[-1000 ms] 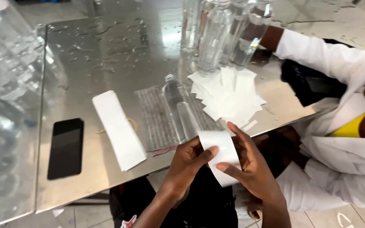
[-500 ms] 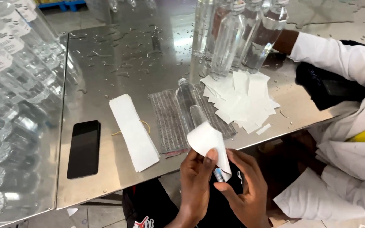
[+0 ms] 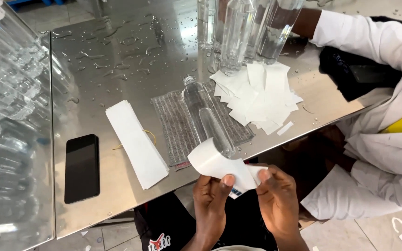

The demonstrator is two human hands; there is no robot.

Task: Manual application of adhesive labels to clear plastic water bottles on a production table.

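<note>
White label (image 3: pixel 217 165) pinched by left hand (image 3: pixel 212 197) and right hand (image 3: pixel 278 200), thumbs up, below table edge (image 3: pixel 117 204)

Gleaming wet on the desk (image 3: pixel 131 56) — brushed steel, smooth, beaded with water drops. Lying on a grey ribbed cloth mat (image 3: pixel 175 123), a clear glossy plastic bottle (image 3: pixel 205 116). Curling matt and white between the fingers (image 3: pixel 228 180), a paper label (image 3: pixel 217 165) — same plain paper as the loose pile of labels (image 3: pixel 259 97) and the stacked strip (image 3: pixel 136 143). Shining black and glassy, a phone (image 3: pixel 82 167).
</note>
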